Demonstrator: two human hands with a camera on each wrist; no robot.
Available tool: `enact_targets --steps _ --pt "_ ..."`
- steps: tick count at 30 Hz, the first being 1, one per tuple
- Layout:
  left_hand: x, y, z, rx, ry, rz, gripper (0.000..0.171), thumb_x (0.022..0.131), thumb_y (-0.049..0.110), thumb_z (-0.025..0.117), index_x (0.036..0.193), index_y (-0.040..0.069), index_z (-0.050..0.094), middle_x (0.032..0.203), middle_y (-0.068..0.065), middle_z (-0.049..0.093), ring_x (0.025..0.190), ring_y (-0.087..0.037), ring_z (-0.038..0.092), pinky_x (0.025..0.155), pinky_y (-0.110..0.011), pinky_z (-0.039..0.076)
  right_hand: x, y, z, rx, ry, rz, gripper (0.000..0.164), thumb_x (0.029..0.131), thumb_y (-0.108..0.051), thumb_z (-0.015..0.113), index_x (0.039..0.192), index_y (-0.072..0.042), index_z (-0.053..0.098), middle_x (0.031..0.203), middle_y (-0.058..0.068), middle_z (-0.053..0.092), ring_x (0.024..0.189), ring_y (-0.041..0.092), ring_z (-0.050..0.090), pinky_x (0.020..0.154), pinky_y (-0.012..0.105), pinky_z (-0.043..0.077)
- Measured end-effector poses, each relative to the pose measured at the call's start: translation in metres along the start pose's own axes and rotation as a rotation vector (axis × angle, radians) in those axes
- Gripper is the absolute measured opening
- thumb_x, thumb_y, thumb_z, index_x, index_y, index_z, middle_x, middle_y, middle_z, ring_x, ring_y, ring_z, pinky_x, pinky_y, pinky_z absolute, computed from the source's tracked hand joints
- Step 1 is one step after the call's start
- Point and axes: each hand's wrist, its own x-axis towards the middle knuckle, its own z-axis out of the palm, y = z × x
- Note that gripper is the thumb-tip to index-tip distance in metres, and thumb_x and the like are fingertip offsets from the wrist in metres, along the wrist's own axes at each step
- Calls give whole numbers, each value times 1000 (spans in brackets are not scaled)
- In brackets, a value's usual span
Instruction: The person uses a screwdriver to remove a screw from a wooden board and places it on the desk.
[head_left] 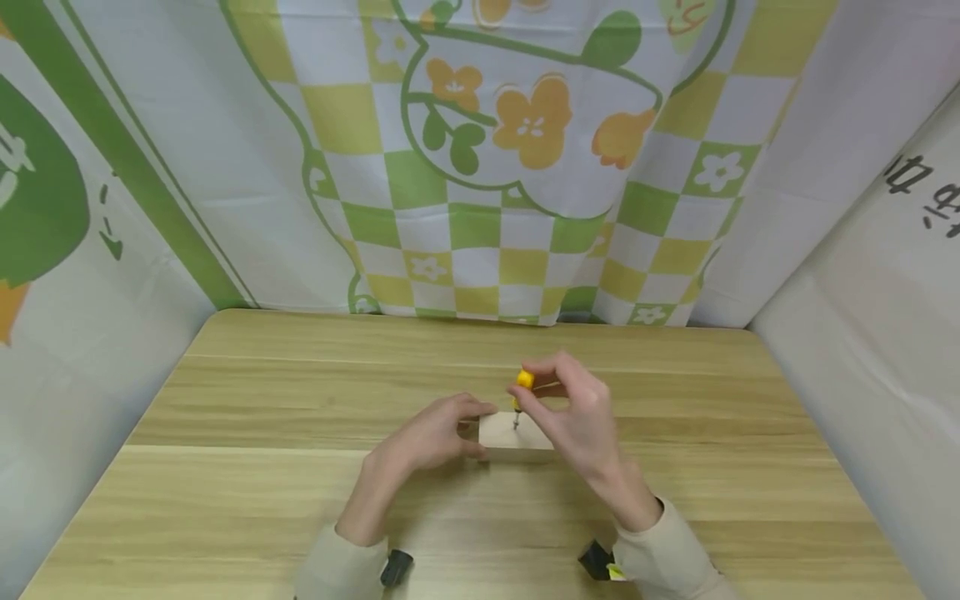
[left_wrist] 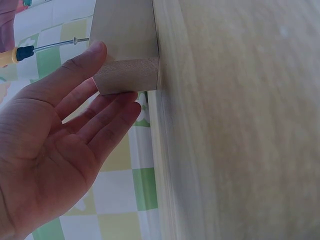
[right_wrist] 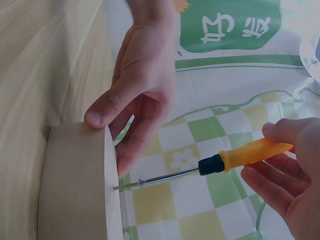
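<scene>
A pale wooden block [head_left: 501, 430] lies on the table, its plain top facing up. My left hand [head_left: 433, 435] grips the block's left end, thumb on the near side and fingers around the far side; the left wrist view shows the thumb at its edge. Between thumb and fingers, my right hand [head_left: 581, 417] holds a screwdriver [right_wrist: 235, 157] by its yellow handle, shaft pointing down. A small screw [right_wrist: 129, 185] stands in the block's top face, partly sunk, and the screwdriver's tip meets its head.
The wood-grain table [head_left: 262, 483] extends around the block on all sides. A patterned curtain [head_left: 465, 208] hangs along its back edge, with white cloth walls [head_left: 885, 358] at the sides. Black wrist-camera mounts [head_left: 396, 567] sit by the sleeves.
</scene>
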Motion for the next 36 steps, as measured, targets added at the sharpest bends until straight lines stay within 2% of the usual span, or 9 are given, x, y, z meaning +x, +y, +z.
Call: enact_targets --steps 4,10,14,21,29,36 --pt "1 -1 1 4 0 1 60 82 18 81 138 10 59 128 -8 64 120 -28 61 105 -46 50 0 0 -1 65 4 37 24 76 8 80 96 0 67 89 10 71 75 20 71 65 24 61" --pt "1 -1 1 16 3 10 59 82 18 81 137 10 60 127 -8 65 120 -27 61 105 -45 49 0 -1 -6 172 -21 151 21 77 7 79 93 0 69 89 12 72 79 14 71 65 26 62" --pt "1 0 0 18 4 10 59 82 17 81 136 10 60 128 -8 65 120 -27 61 105 -45 50 2 -2 -8 204 -46 193 19 78 7 79 94 1 70 91 14 73 80 18 73 67 27 62" --pt "1 0 0 1 -5 2 59 82 16 81 137 10 59 129 -8 64 121 -28 60 106 -45 49 0 -1 -8 219 -84 183 22 80 9 76 101 5 69 95 17 75 82 28 75 70 27 62" --pt "0 0 -1 -26 -1 -2 59 82 15 81 137 10 59 128 -6 64 122 -28 60 107 -45 49 -1 -6 -4 181 -111 161 26 81 13 68 103 -1 68 98 14 76 89 27 75 77 26 61" --pt "0 0 1 -15 4 3 59 81 14 81 136 9 60 128 -7 65 123 -27 60 108 -46 47 -4 -5 0 120 -111 113 32 81 14 64 110 0 63 100 11 75 93 27 74 80 26 61"
